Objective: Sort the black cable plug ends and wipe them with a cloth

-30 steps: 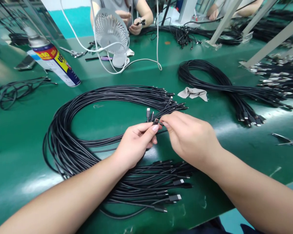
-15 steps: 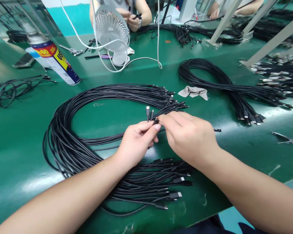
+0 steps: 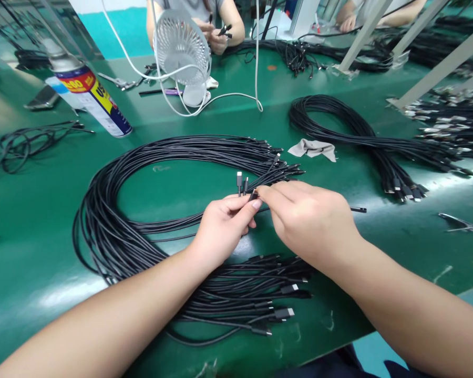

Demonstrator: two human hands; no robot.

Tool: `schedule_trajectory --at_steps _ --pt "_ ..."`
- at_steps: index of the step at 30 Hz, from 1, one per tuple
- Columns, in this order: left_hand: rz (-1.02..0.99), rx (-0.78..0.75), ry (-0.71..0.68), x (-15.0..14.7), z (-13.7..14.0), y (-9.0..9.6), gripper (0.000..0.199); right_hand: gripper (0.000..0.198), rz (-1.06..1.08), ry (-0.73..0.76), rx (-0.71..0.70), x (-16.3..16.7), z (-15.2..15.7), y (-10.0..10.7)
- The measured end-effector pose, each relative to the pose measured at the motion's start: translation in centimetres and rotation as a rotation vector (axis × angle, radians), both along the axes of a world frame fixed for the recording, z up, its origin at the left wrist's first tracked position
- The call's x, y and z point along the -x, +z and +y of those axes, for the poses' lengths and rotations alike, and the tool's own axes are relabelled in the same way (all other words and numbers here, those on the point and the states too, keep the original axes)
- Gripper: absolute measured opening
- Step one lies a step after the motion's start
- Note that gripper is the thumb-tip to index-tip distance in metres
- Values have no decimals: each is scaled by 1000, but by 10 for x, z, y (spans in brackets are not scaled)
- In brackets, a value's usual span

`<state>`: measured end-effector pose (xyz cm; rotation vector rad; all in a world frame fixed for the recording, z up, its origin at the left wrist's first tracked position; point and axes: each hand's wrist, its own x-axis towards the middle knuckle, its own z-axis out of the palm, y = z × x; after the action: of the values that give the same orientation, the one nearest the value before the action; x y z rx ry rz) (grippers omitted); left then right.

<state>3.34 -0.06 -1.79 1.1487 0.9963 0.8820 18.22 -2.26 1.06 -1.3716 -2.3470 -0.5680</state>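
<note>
My left hand (image 3: 224,226) is closed on USB cables, pinching a black plug end (image 3: 254,195) between thumb and forefinger. Another USB plug (image 3: 239,179) with a pale metal tip stands up just beyond those fingers. Right against that plug end, my right hand (image 3: 311,215) is closed, its fingertips pinched together. The end of a thin black tool (image 3: 358,209) sticks out past its far side; the tool's tip is hidden by my fingers. Around and under both hands lies a big looped bundle of black cables (image 3: 106,205), plugs pointing right.
A second cable bundle (image 3: 339,118) and a grey cloth (image 3: 312,149) lie at the right, tweezers (image 3: 458,222) nearer. A spray can (image 3: 98,102) and small white fan (image 3: 181,47) stand behind. Across the table, a co-worker's hands (image 3: 217,39) hold black pieces. Metal posts (image 3: 437,68) rise at right.
My right hand and the thin black tool have shifted slightly right. My left hand keeps its pinch on the plug end. The co-worker's hands have moved a little.
</note>
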Motion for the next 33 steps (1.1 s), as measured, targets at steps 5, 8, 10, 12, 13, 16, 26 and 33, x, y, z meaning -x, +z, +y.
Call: schedule_trajectory --at_steps 5,8,10,12,13,16,26,33 --pt "28 -15 -9 0 1 -3 28 24 -1 0 -5 -2 0 0" --pt "29 -11 -19 1 2 -6 26 24 -6 -8 0 -2 0 1" --pt "29 -7 -25 1 2 -7 27 24 -10 -14 4 -2 -1 1" --pt "31 -5 -29 1 2 -7 28 25 -15 -18 11 -3 -1 2" --pt "34 -2 -30 1 2 -7 29 25 -21 -22 13 -3 -1 2" --pt "30 9 -33 0 1 -5 32 26 -40 -32 10 -4 -1 4" --pt "-103 182 -75 3 1 -3 31 29 185 -44 145 -14 1 4" --pt "-77 162 -101 4 1 0 36 19 663 -13 623 -14 16 -2"
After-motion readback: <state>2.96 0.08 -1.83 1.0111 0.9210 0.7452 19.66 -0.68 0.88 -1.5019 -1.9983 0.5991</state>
